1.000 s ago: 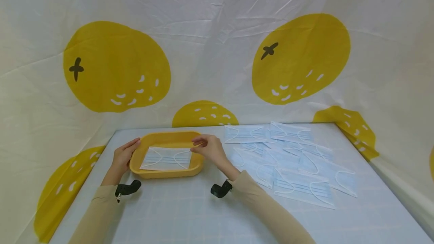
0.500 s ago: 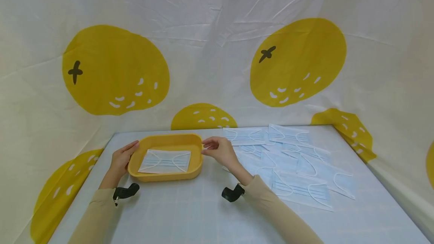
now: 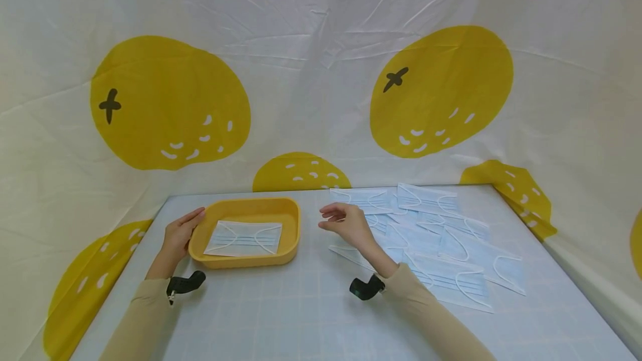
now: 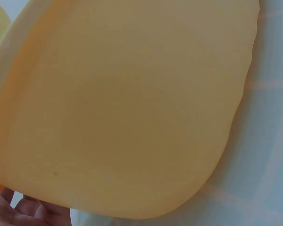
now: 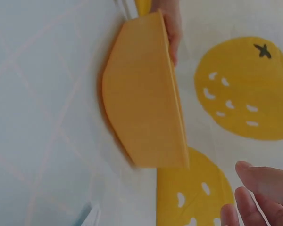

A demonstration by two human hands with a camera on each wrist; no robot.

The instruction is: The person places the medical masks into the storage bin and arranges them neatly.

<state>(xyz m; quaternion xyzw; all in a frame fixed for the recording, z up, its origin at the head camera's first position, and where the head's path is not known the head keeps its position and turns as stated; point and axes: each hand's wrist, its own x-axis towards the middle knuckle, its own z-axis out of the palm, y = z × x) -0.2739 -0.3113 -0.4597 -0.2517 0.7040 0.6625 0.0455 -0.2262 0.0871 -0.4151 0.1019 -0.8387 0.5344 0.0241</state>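
One pale-blue pleated fabric mask (image 3: 243, 238) visible inside yellow, rounded-rectangular, plastic-looking tray (image 3: 244, 263); loose masks (image 3: 448, 276) lie outside, apparently left to do; right hand (image 3: 352, 227) empty, thumb and fingers apart; left hand (image 3: 176, 238) touches tray, grip unclear.

Smooth plastic tray (image 3: 246, 262) (fairly matt)

2 hands (image 3: 176, 238) (image 3: 351, 226), 1 tray (image 3: 251, 210), at least 8 masks (image 3: 243, 240).
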